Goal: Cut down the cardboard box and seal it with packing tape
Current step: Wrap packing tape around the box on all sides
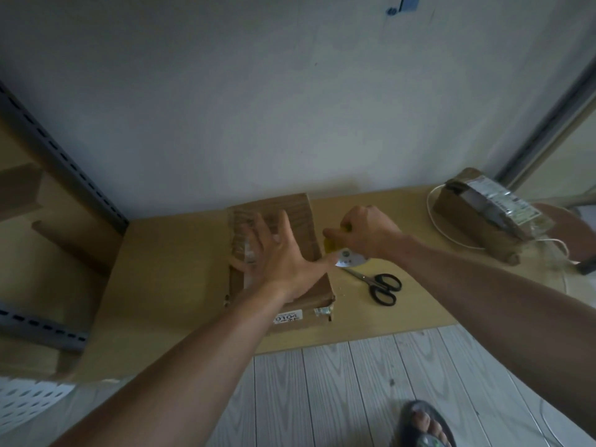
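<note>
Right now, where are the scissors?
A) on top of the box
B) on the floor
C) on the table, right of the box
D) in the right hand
C: the scissors lie on the table to the right of the cardboard box, with neither hand touching them; the right hand holds the tape dispenser instead, and the left hand is spread flat over the box top.
</note>
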Demonstrator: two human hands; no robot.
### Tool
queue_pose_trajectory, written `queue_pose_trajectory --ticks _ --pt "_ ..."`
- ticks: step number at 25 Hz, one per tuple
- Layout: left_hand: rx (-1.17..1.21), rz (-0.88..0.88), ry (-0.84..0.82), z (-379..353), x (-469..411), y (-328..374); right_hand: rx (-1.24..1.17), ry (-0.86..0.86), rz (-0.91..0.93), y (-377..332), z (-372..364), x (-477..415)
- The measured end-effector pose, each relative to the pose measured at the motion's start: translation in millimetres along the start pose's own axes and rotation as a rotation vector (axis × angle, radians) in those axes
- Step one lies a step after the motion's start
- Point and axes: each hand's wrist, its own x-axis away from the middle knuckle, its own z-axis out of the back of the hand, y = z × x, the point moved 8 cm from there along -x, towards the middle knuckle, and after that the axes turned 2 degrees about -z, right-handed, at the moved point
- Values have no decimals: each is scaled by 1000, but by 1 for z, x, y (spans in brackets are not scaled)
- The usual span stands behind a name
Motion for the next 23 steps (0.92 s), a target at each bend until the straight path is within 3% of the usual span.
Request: queue_pose_trajectory --ticks 4,9,11,13,16,18,21,23 --pt "20 213 -63 -2 -7 -14 61 -76 -16 -2 -29 2" --pt "146 196 5 6 -6 -17 -94 -2 40 -12 -14 1" --pt "343 112 61 11 -15 -42 -226 106 69 -29 13 1" --pt "692 20 46 15 -21 -69 -318 204 119 -59 45 0" --pt "1191 -88 -95 25 -11 -82 -367 144 186 -107 67 -7" --pt "1364 -63 -34 31 -1 -98 -428 52 206 -128 62 -11" --pt "1234 -193 23 49 12 -106 -478 26 255 -153 50 -9" --pt "756 -404 -24 72 5 -94 -603 39 269 -162 44 -8"
